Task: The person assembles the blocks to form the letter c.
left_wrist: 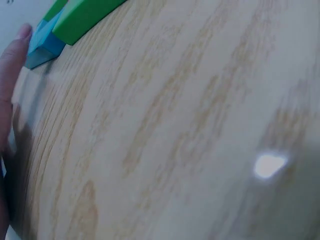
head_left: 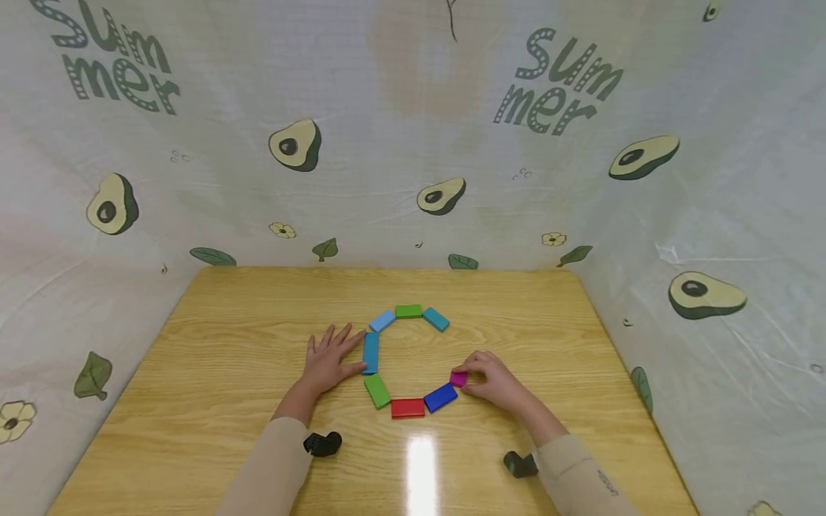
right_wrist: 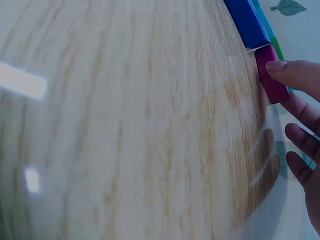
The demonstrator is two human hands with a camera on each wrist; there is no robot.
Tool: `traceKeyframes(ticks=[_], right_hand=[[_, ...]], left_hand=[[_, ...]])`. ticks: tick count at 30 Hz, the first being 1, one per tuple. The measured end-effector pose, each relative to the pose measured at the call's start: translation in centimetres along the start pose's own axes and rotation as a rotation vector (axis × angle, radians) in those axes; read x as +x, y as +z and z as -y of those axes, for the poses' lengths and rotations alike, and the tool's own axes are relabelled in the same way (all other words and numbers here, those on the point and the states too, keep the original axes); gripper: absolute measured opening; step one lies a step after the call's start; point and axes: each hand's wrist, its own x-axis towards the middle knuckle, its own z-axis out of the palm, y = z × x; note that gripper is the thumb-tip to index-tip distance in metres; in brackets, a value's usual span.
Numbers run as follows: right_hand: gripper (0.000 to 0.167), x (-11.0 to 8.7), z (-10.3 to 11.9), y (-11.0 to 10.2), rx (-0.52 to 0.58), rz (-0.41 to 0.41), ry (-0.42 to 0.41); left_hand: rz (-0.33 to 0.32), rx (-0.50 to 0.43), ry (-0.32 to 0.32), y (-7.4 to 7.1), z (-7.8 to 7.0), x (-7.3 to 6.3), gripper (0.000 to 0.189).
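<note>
Coloured blocks lie in a broken ring on the wooden table. My right hand (head_left: 493,382) pinches a magenta block (right_wrist: 272,75) between thumb and fingers, its end right at the blue block (head_left: 441,397). Spread flat at the ring's left side, my left hand (head_left: 328,364) touches the long light-blue block (head_left: 371,352) with its fingertips. Below that one lies a green block (head_left: 377,391), followed by a red block (head_left: 408,408) leading to the blue one. Across the top run a pale blue block (head_left: 383,320), another green block (head_left: 409,312) and a teal block (head_left: 436,319).
A wooden table (head_left: 245,308) holds the ring, with a gap in the ring at its right side. Behind and beside the table hangs a pale cloth (head_left: 374,236) printed with avocados and leaves. Black devices (head_left: 323,444) sit at both wrists.
</note>
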Motion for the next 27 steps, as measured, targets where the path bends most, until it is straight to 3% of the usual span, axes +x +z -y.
traceKeyframes(ticks=[4, 7, 16, 22, 27], right_hand=[[0.027, 0.1, 0.1, 0.1, 0.014, 0.018, 0.015], [0.027, 0.1, 0.1, 0.1, 0.023, 0.024, 0.017], [0.029, 0.3, 0.3, -0.1, -0.009, 0.022, 0.003], [0.03, 0.6, 1.3, -1.4, -0.077, 0.016, -0.002], [0.032, 0.8, 2.2, -2.7, -0.136, -0.033, -0.027]], left_hand=[[-0.095, -0.126, -0.024, -0.1, 0.0, -0.2, 0.069], [-0.141, -0.164, -0.025, -0.4, -0.3, -0.3, 0.064], [-0.09, -0.139, -0.003, -2.2, -1.8, -0.5, 0.063], [-0.081, -0.049, 0.037, -4.3, -3.2, -1.6, 0.066], [-0.074, -0.03, 0.073, -5.6, -4.0, -2.1, 0.07]])
